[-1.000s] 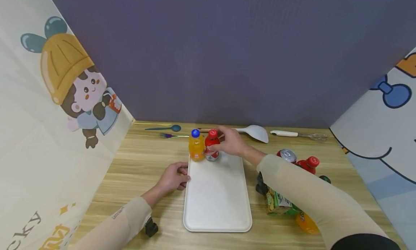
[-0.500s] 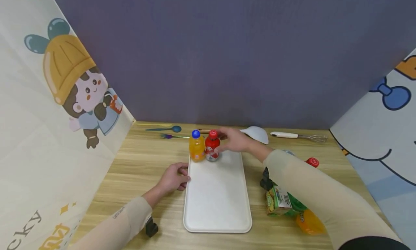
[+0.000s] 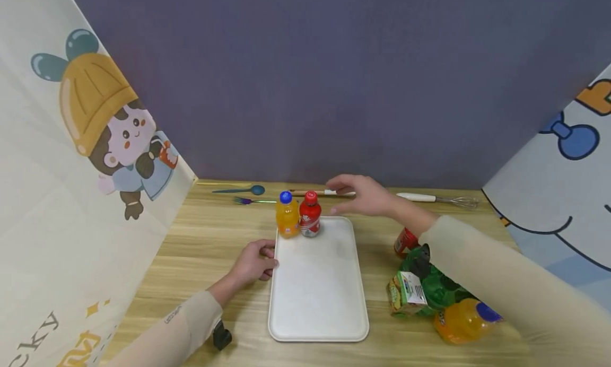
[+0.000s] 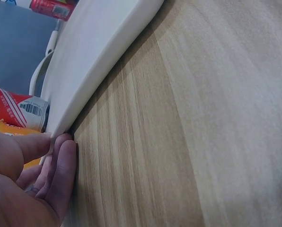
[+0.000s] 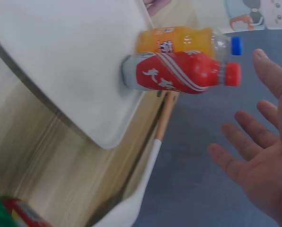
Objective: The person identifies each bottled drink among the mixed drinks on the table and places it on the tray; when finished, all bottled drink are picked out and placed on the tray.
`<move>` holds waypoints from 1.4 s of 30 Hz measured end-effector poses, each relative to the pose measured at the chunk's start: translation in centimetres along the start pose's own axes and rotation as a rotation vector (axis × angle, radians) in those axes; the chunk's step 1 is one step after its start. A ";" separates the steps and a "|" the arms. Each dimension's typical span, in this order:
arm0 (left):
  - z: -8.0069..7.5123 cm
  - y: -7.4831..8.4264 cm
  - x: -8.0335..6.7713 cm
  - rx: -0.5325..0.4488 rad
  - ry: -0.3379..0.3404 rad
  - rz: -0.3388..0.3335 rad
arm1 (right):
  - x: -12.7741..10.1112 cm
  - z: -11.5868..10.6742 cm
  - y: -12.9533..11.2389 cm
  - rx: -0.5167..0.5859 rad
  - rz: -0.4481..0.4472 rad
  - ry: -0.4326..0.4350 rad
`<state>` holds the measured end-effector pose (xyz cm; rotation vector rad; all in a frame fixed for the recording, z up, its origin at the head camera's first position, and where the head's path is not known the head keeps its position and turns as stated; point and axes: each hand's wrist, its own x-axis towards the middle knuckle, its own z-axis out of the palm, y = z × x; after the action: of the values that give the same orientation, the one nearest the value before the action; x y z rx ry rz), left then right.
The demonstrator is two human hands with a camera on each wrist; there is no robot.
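Seen from the head, one white tray (image 3: 317, 287) lies in the lower middle of the frame, two bottles upright side by side at its upper left corner: one orange bottle (image 3: 287, 218) with a blue cap, one red bottle (image 3: 310, 216) with a red cap. A person's left hand (image 3: 251, 261) grips the tray's left edge; the right hand (image 3: 366, 195) hovers just right of the red bottle, fingers parted, holding nothing. Four utensils line the table's upper edge: one blue spoon (image 3: 256, 190), one fork (image 3: 245, 201), one wooden-handled utensil (image 3: 299, 192) and one whisk (image 3: 429, 198). At lower right I count one red can (image 3: 404, 243), one carton (image 3: 407, 294), one second orange bottle (image 3: 460, 320), and green packaging (image 3: 436, 290) I cannot number.

Seen from the left wrist, thumb and fingers pinch the tray's rim at lower left, one red-and-silver bottle beyond.

Seen from the right wrist, the two bottles occupy the upper middle, well clear of the right hand's spread fingers at the right of the frame.
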<state>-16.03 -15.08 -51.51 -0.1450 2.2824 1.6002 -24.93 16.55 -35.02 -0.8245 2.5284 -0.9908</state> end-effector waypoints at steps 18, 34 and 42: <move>0.0 0.0 -0.3 0.006 0.000 0.001 | -9.9 -5.7 -0.3 -0.035 -0.016 0.182; -0.1 -0.1 -0.2 0.003 0.010 -0.003 | -18.5 -7.1 5.1 -0.143 0.092 0.319; 0.0 0.0 -0.3 0.008 0.004 -0.001 | -21.5 -6.3 8.2 -0.132 0.144 0.349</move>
<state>-15.74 -15.12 -51.44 -0.1474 2.2915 1.5913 -14.16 37.80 -34.74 -0.5289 2.9268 -1.0032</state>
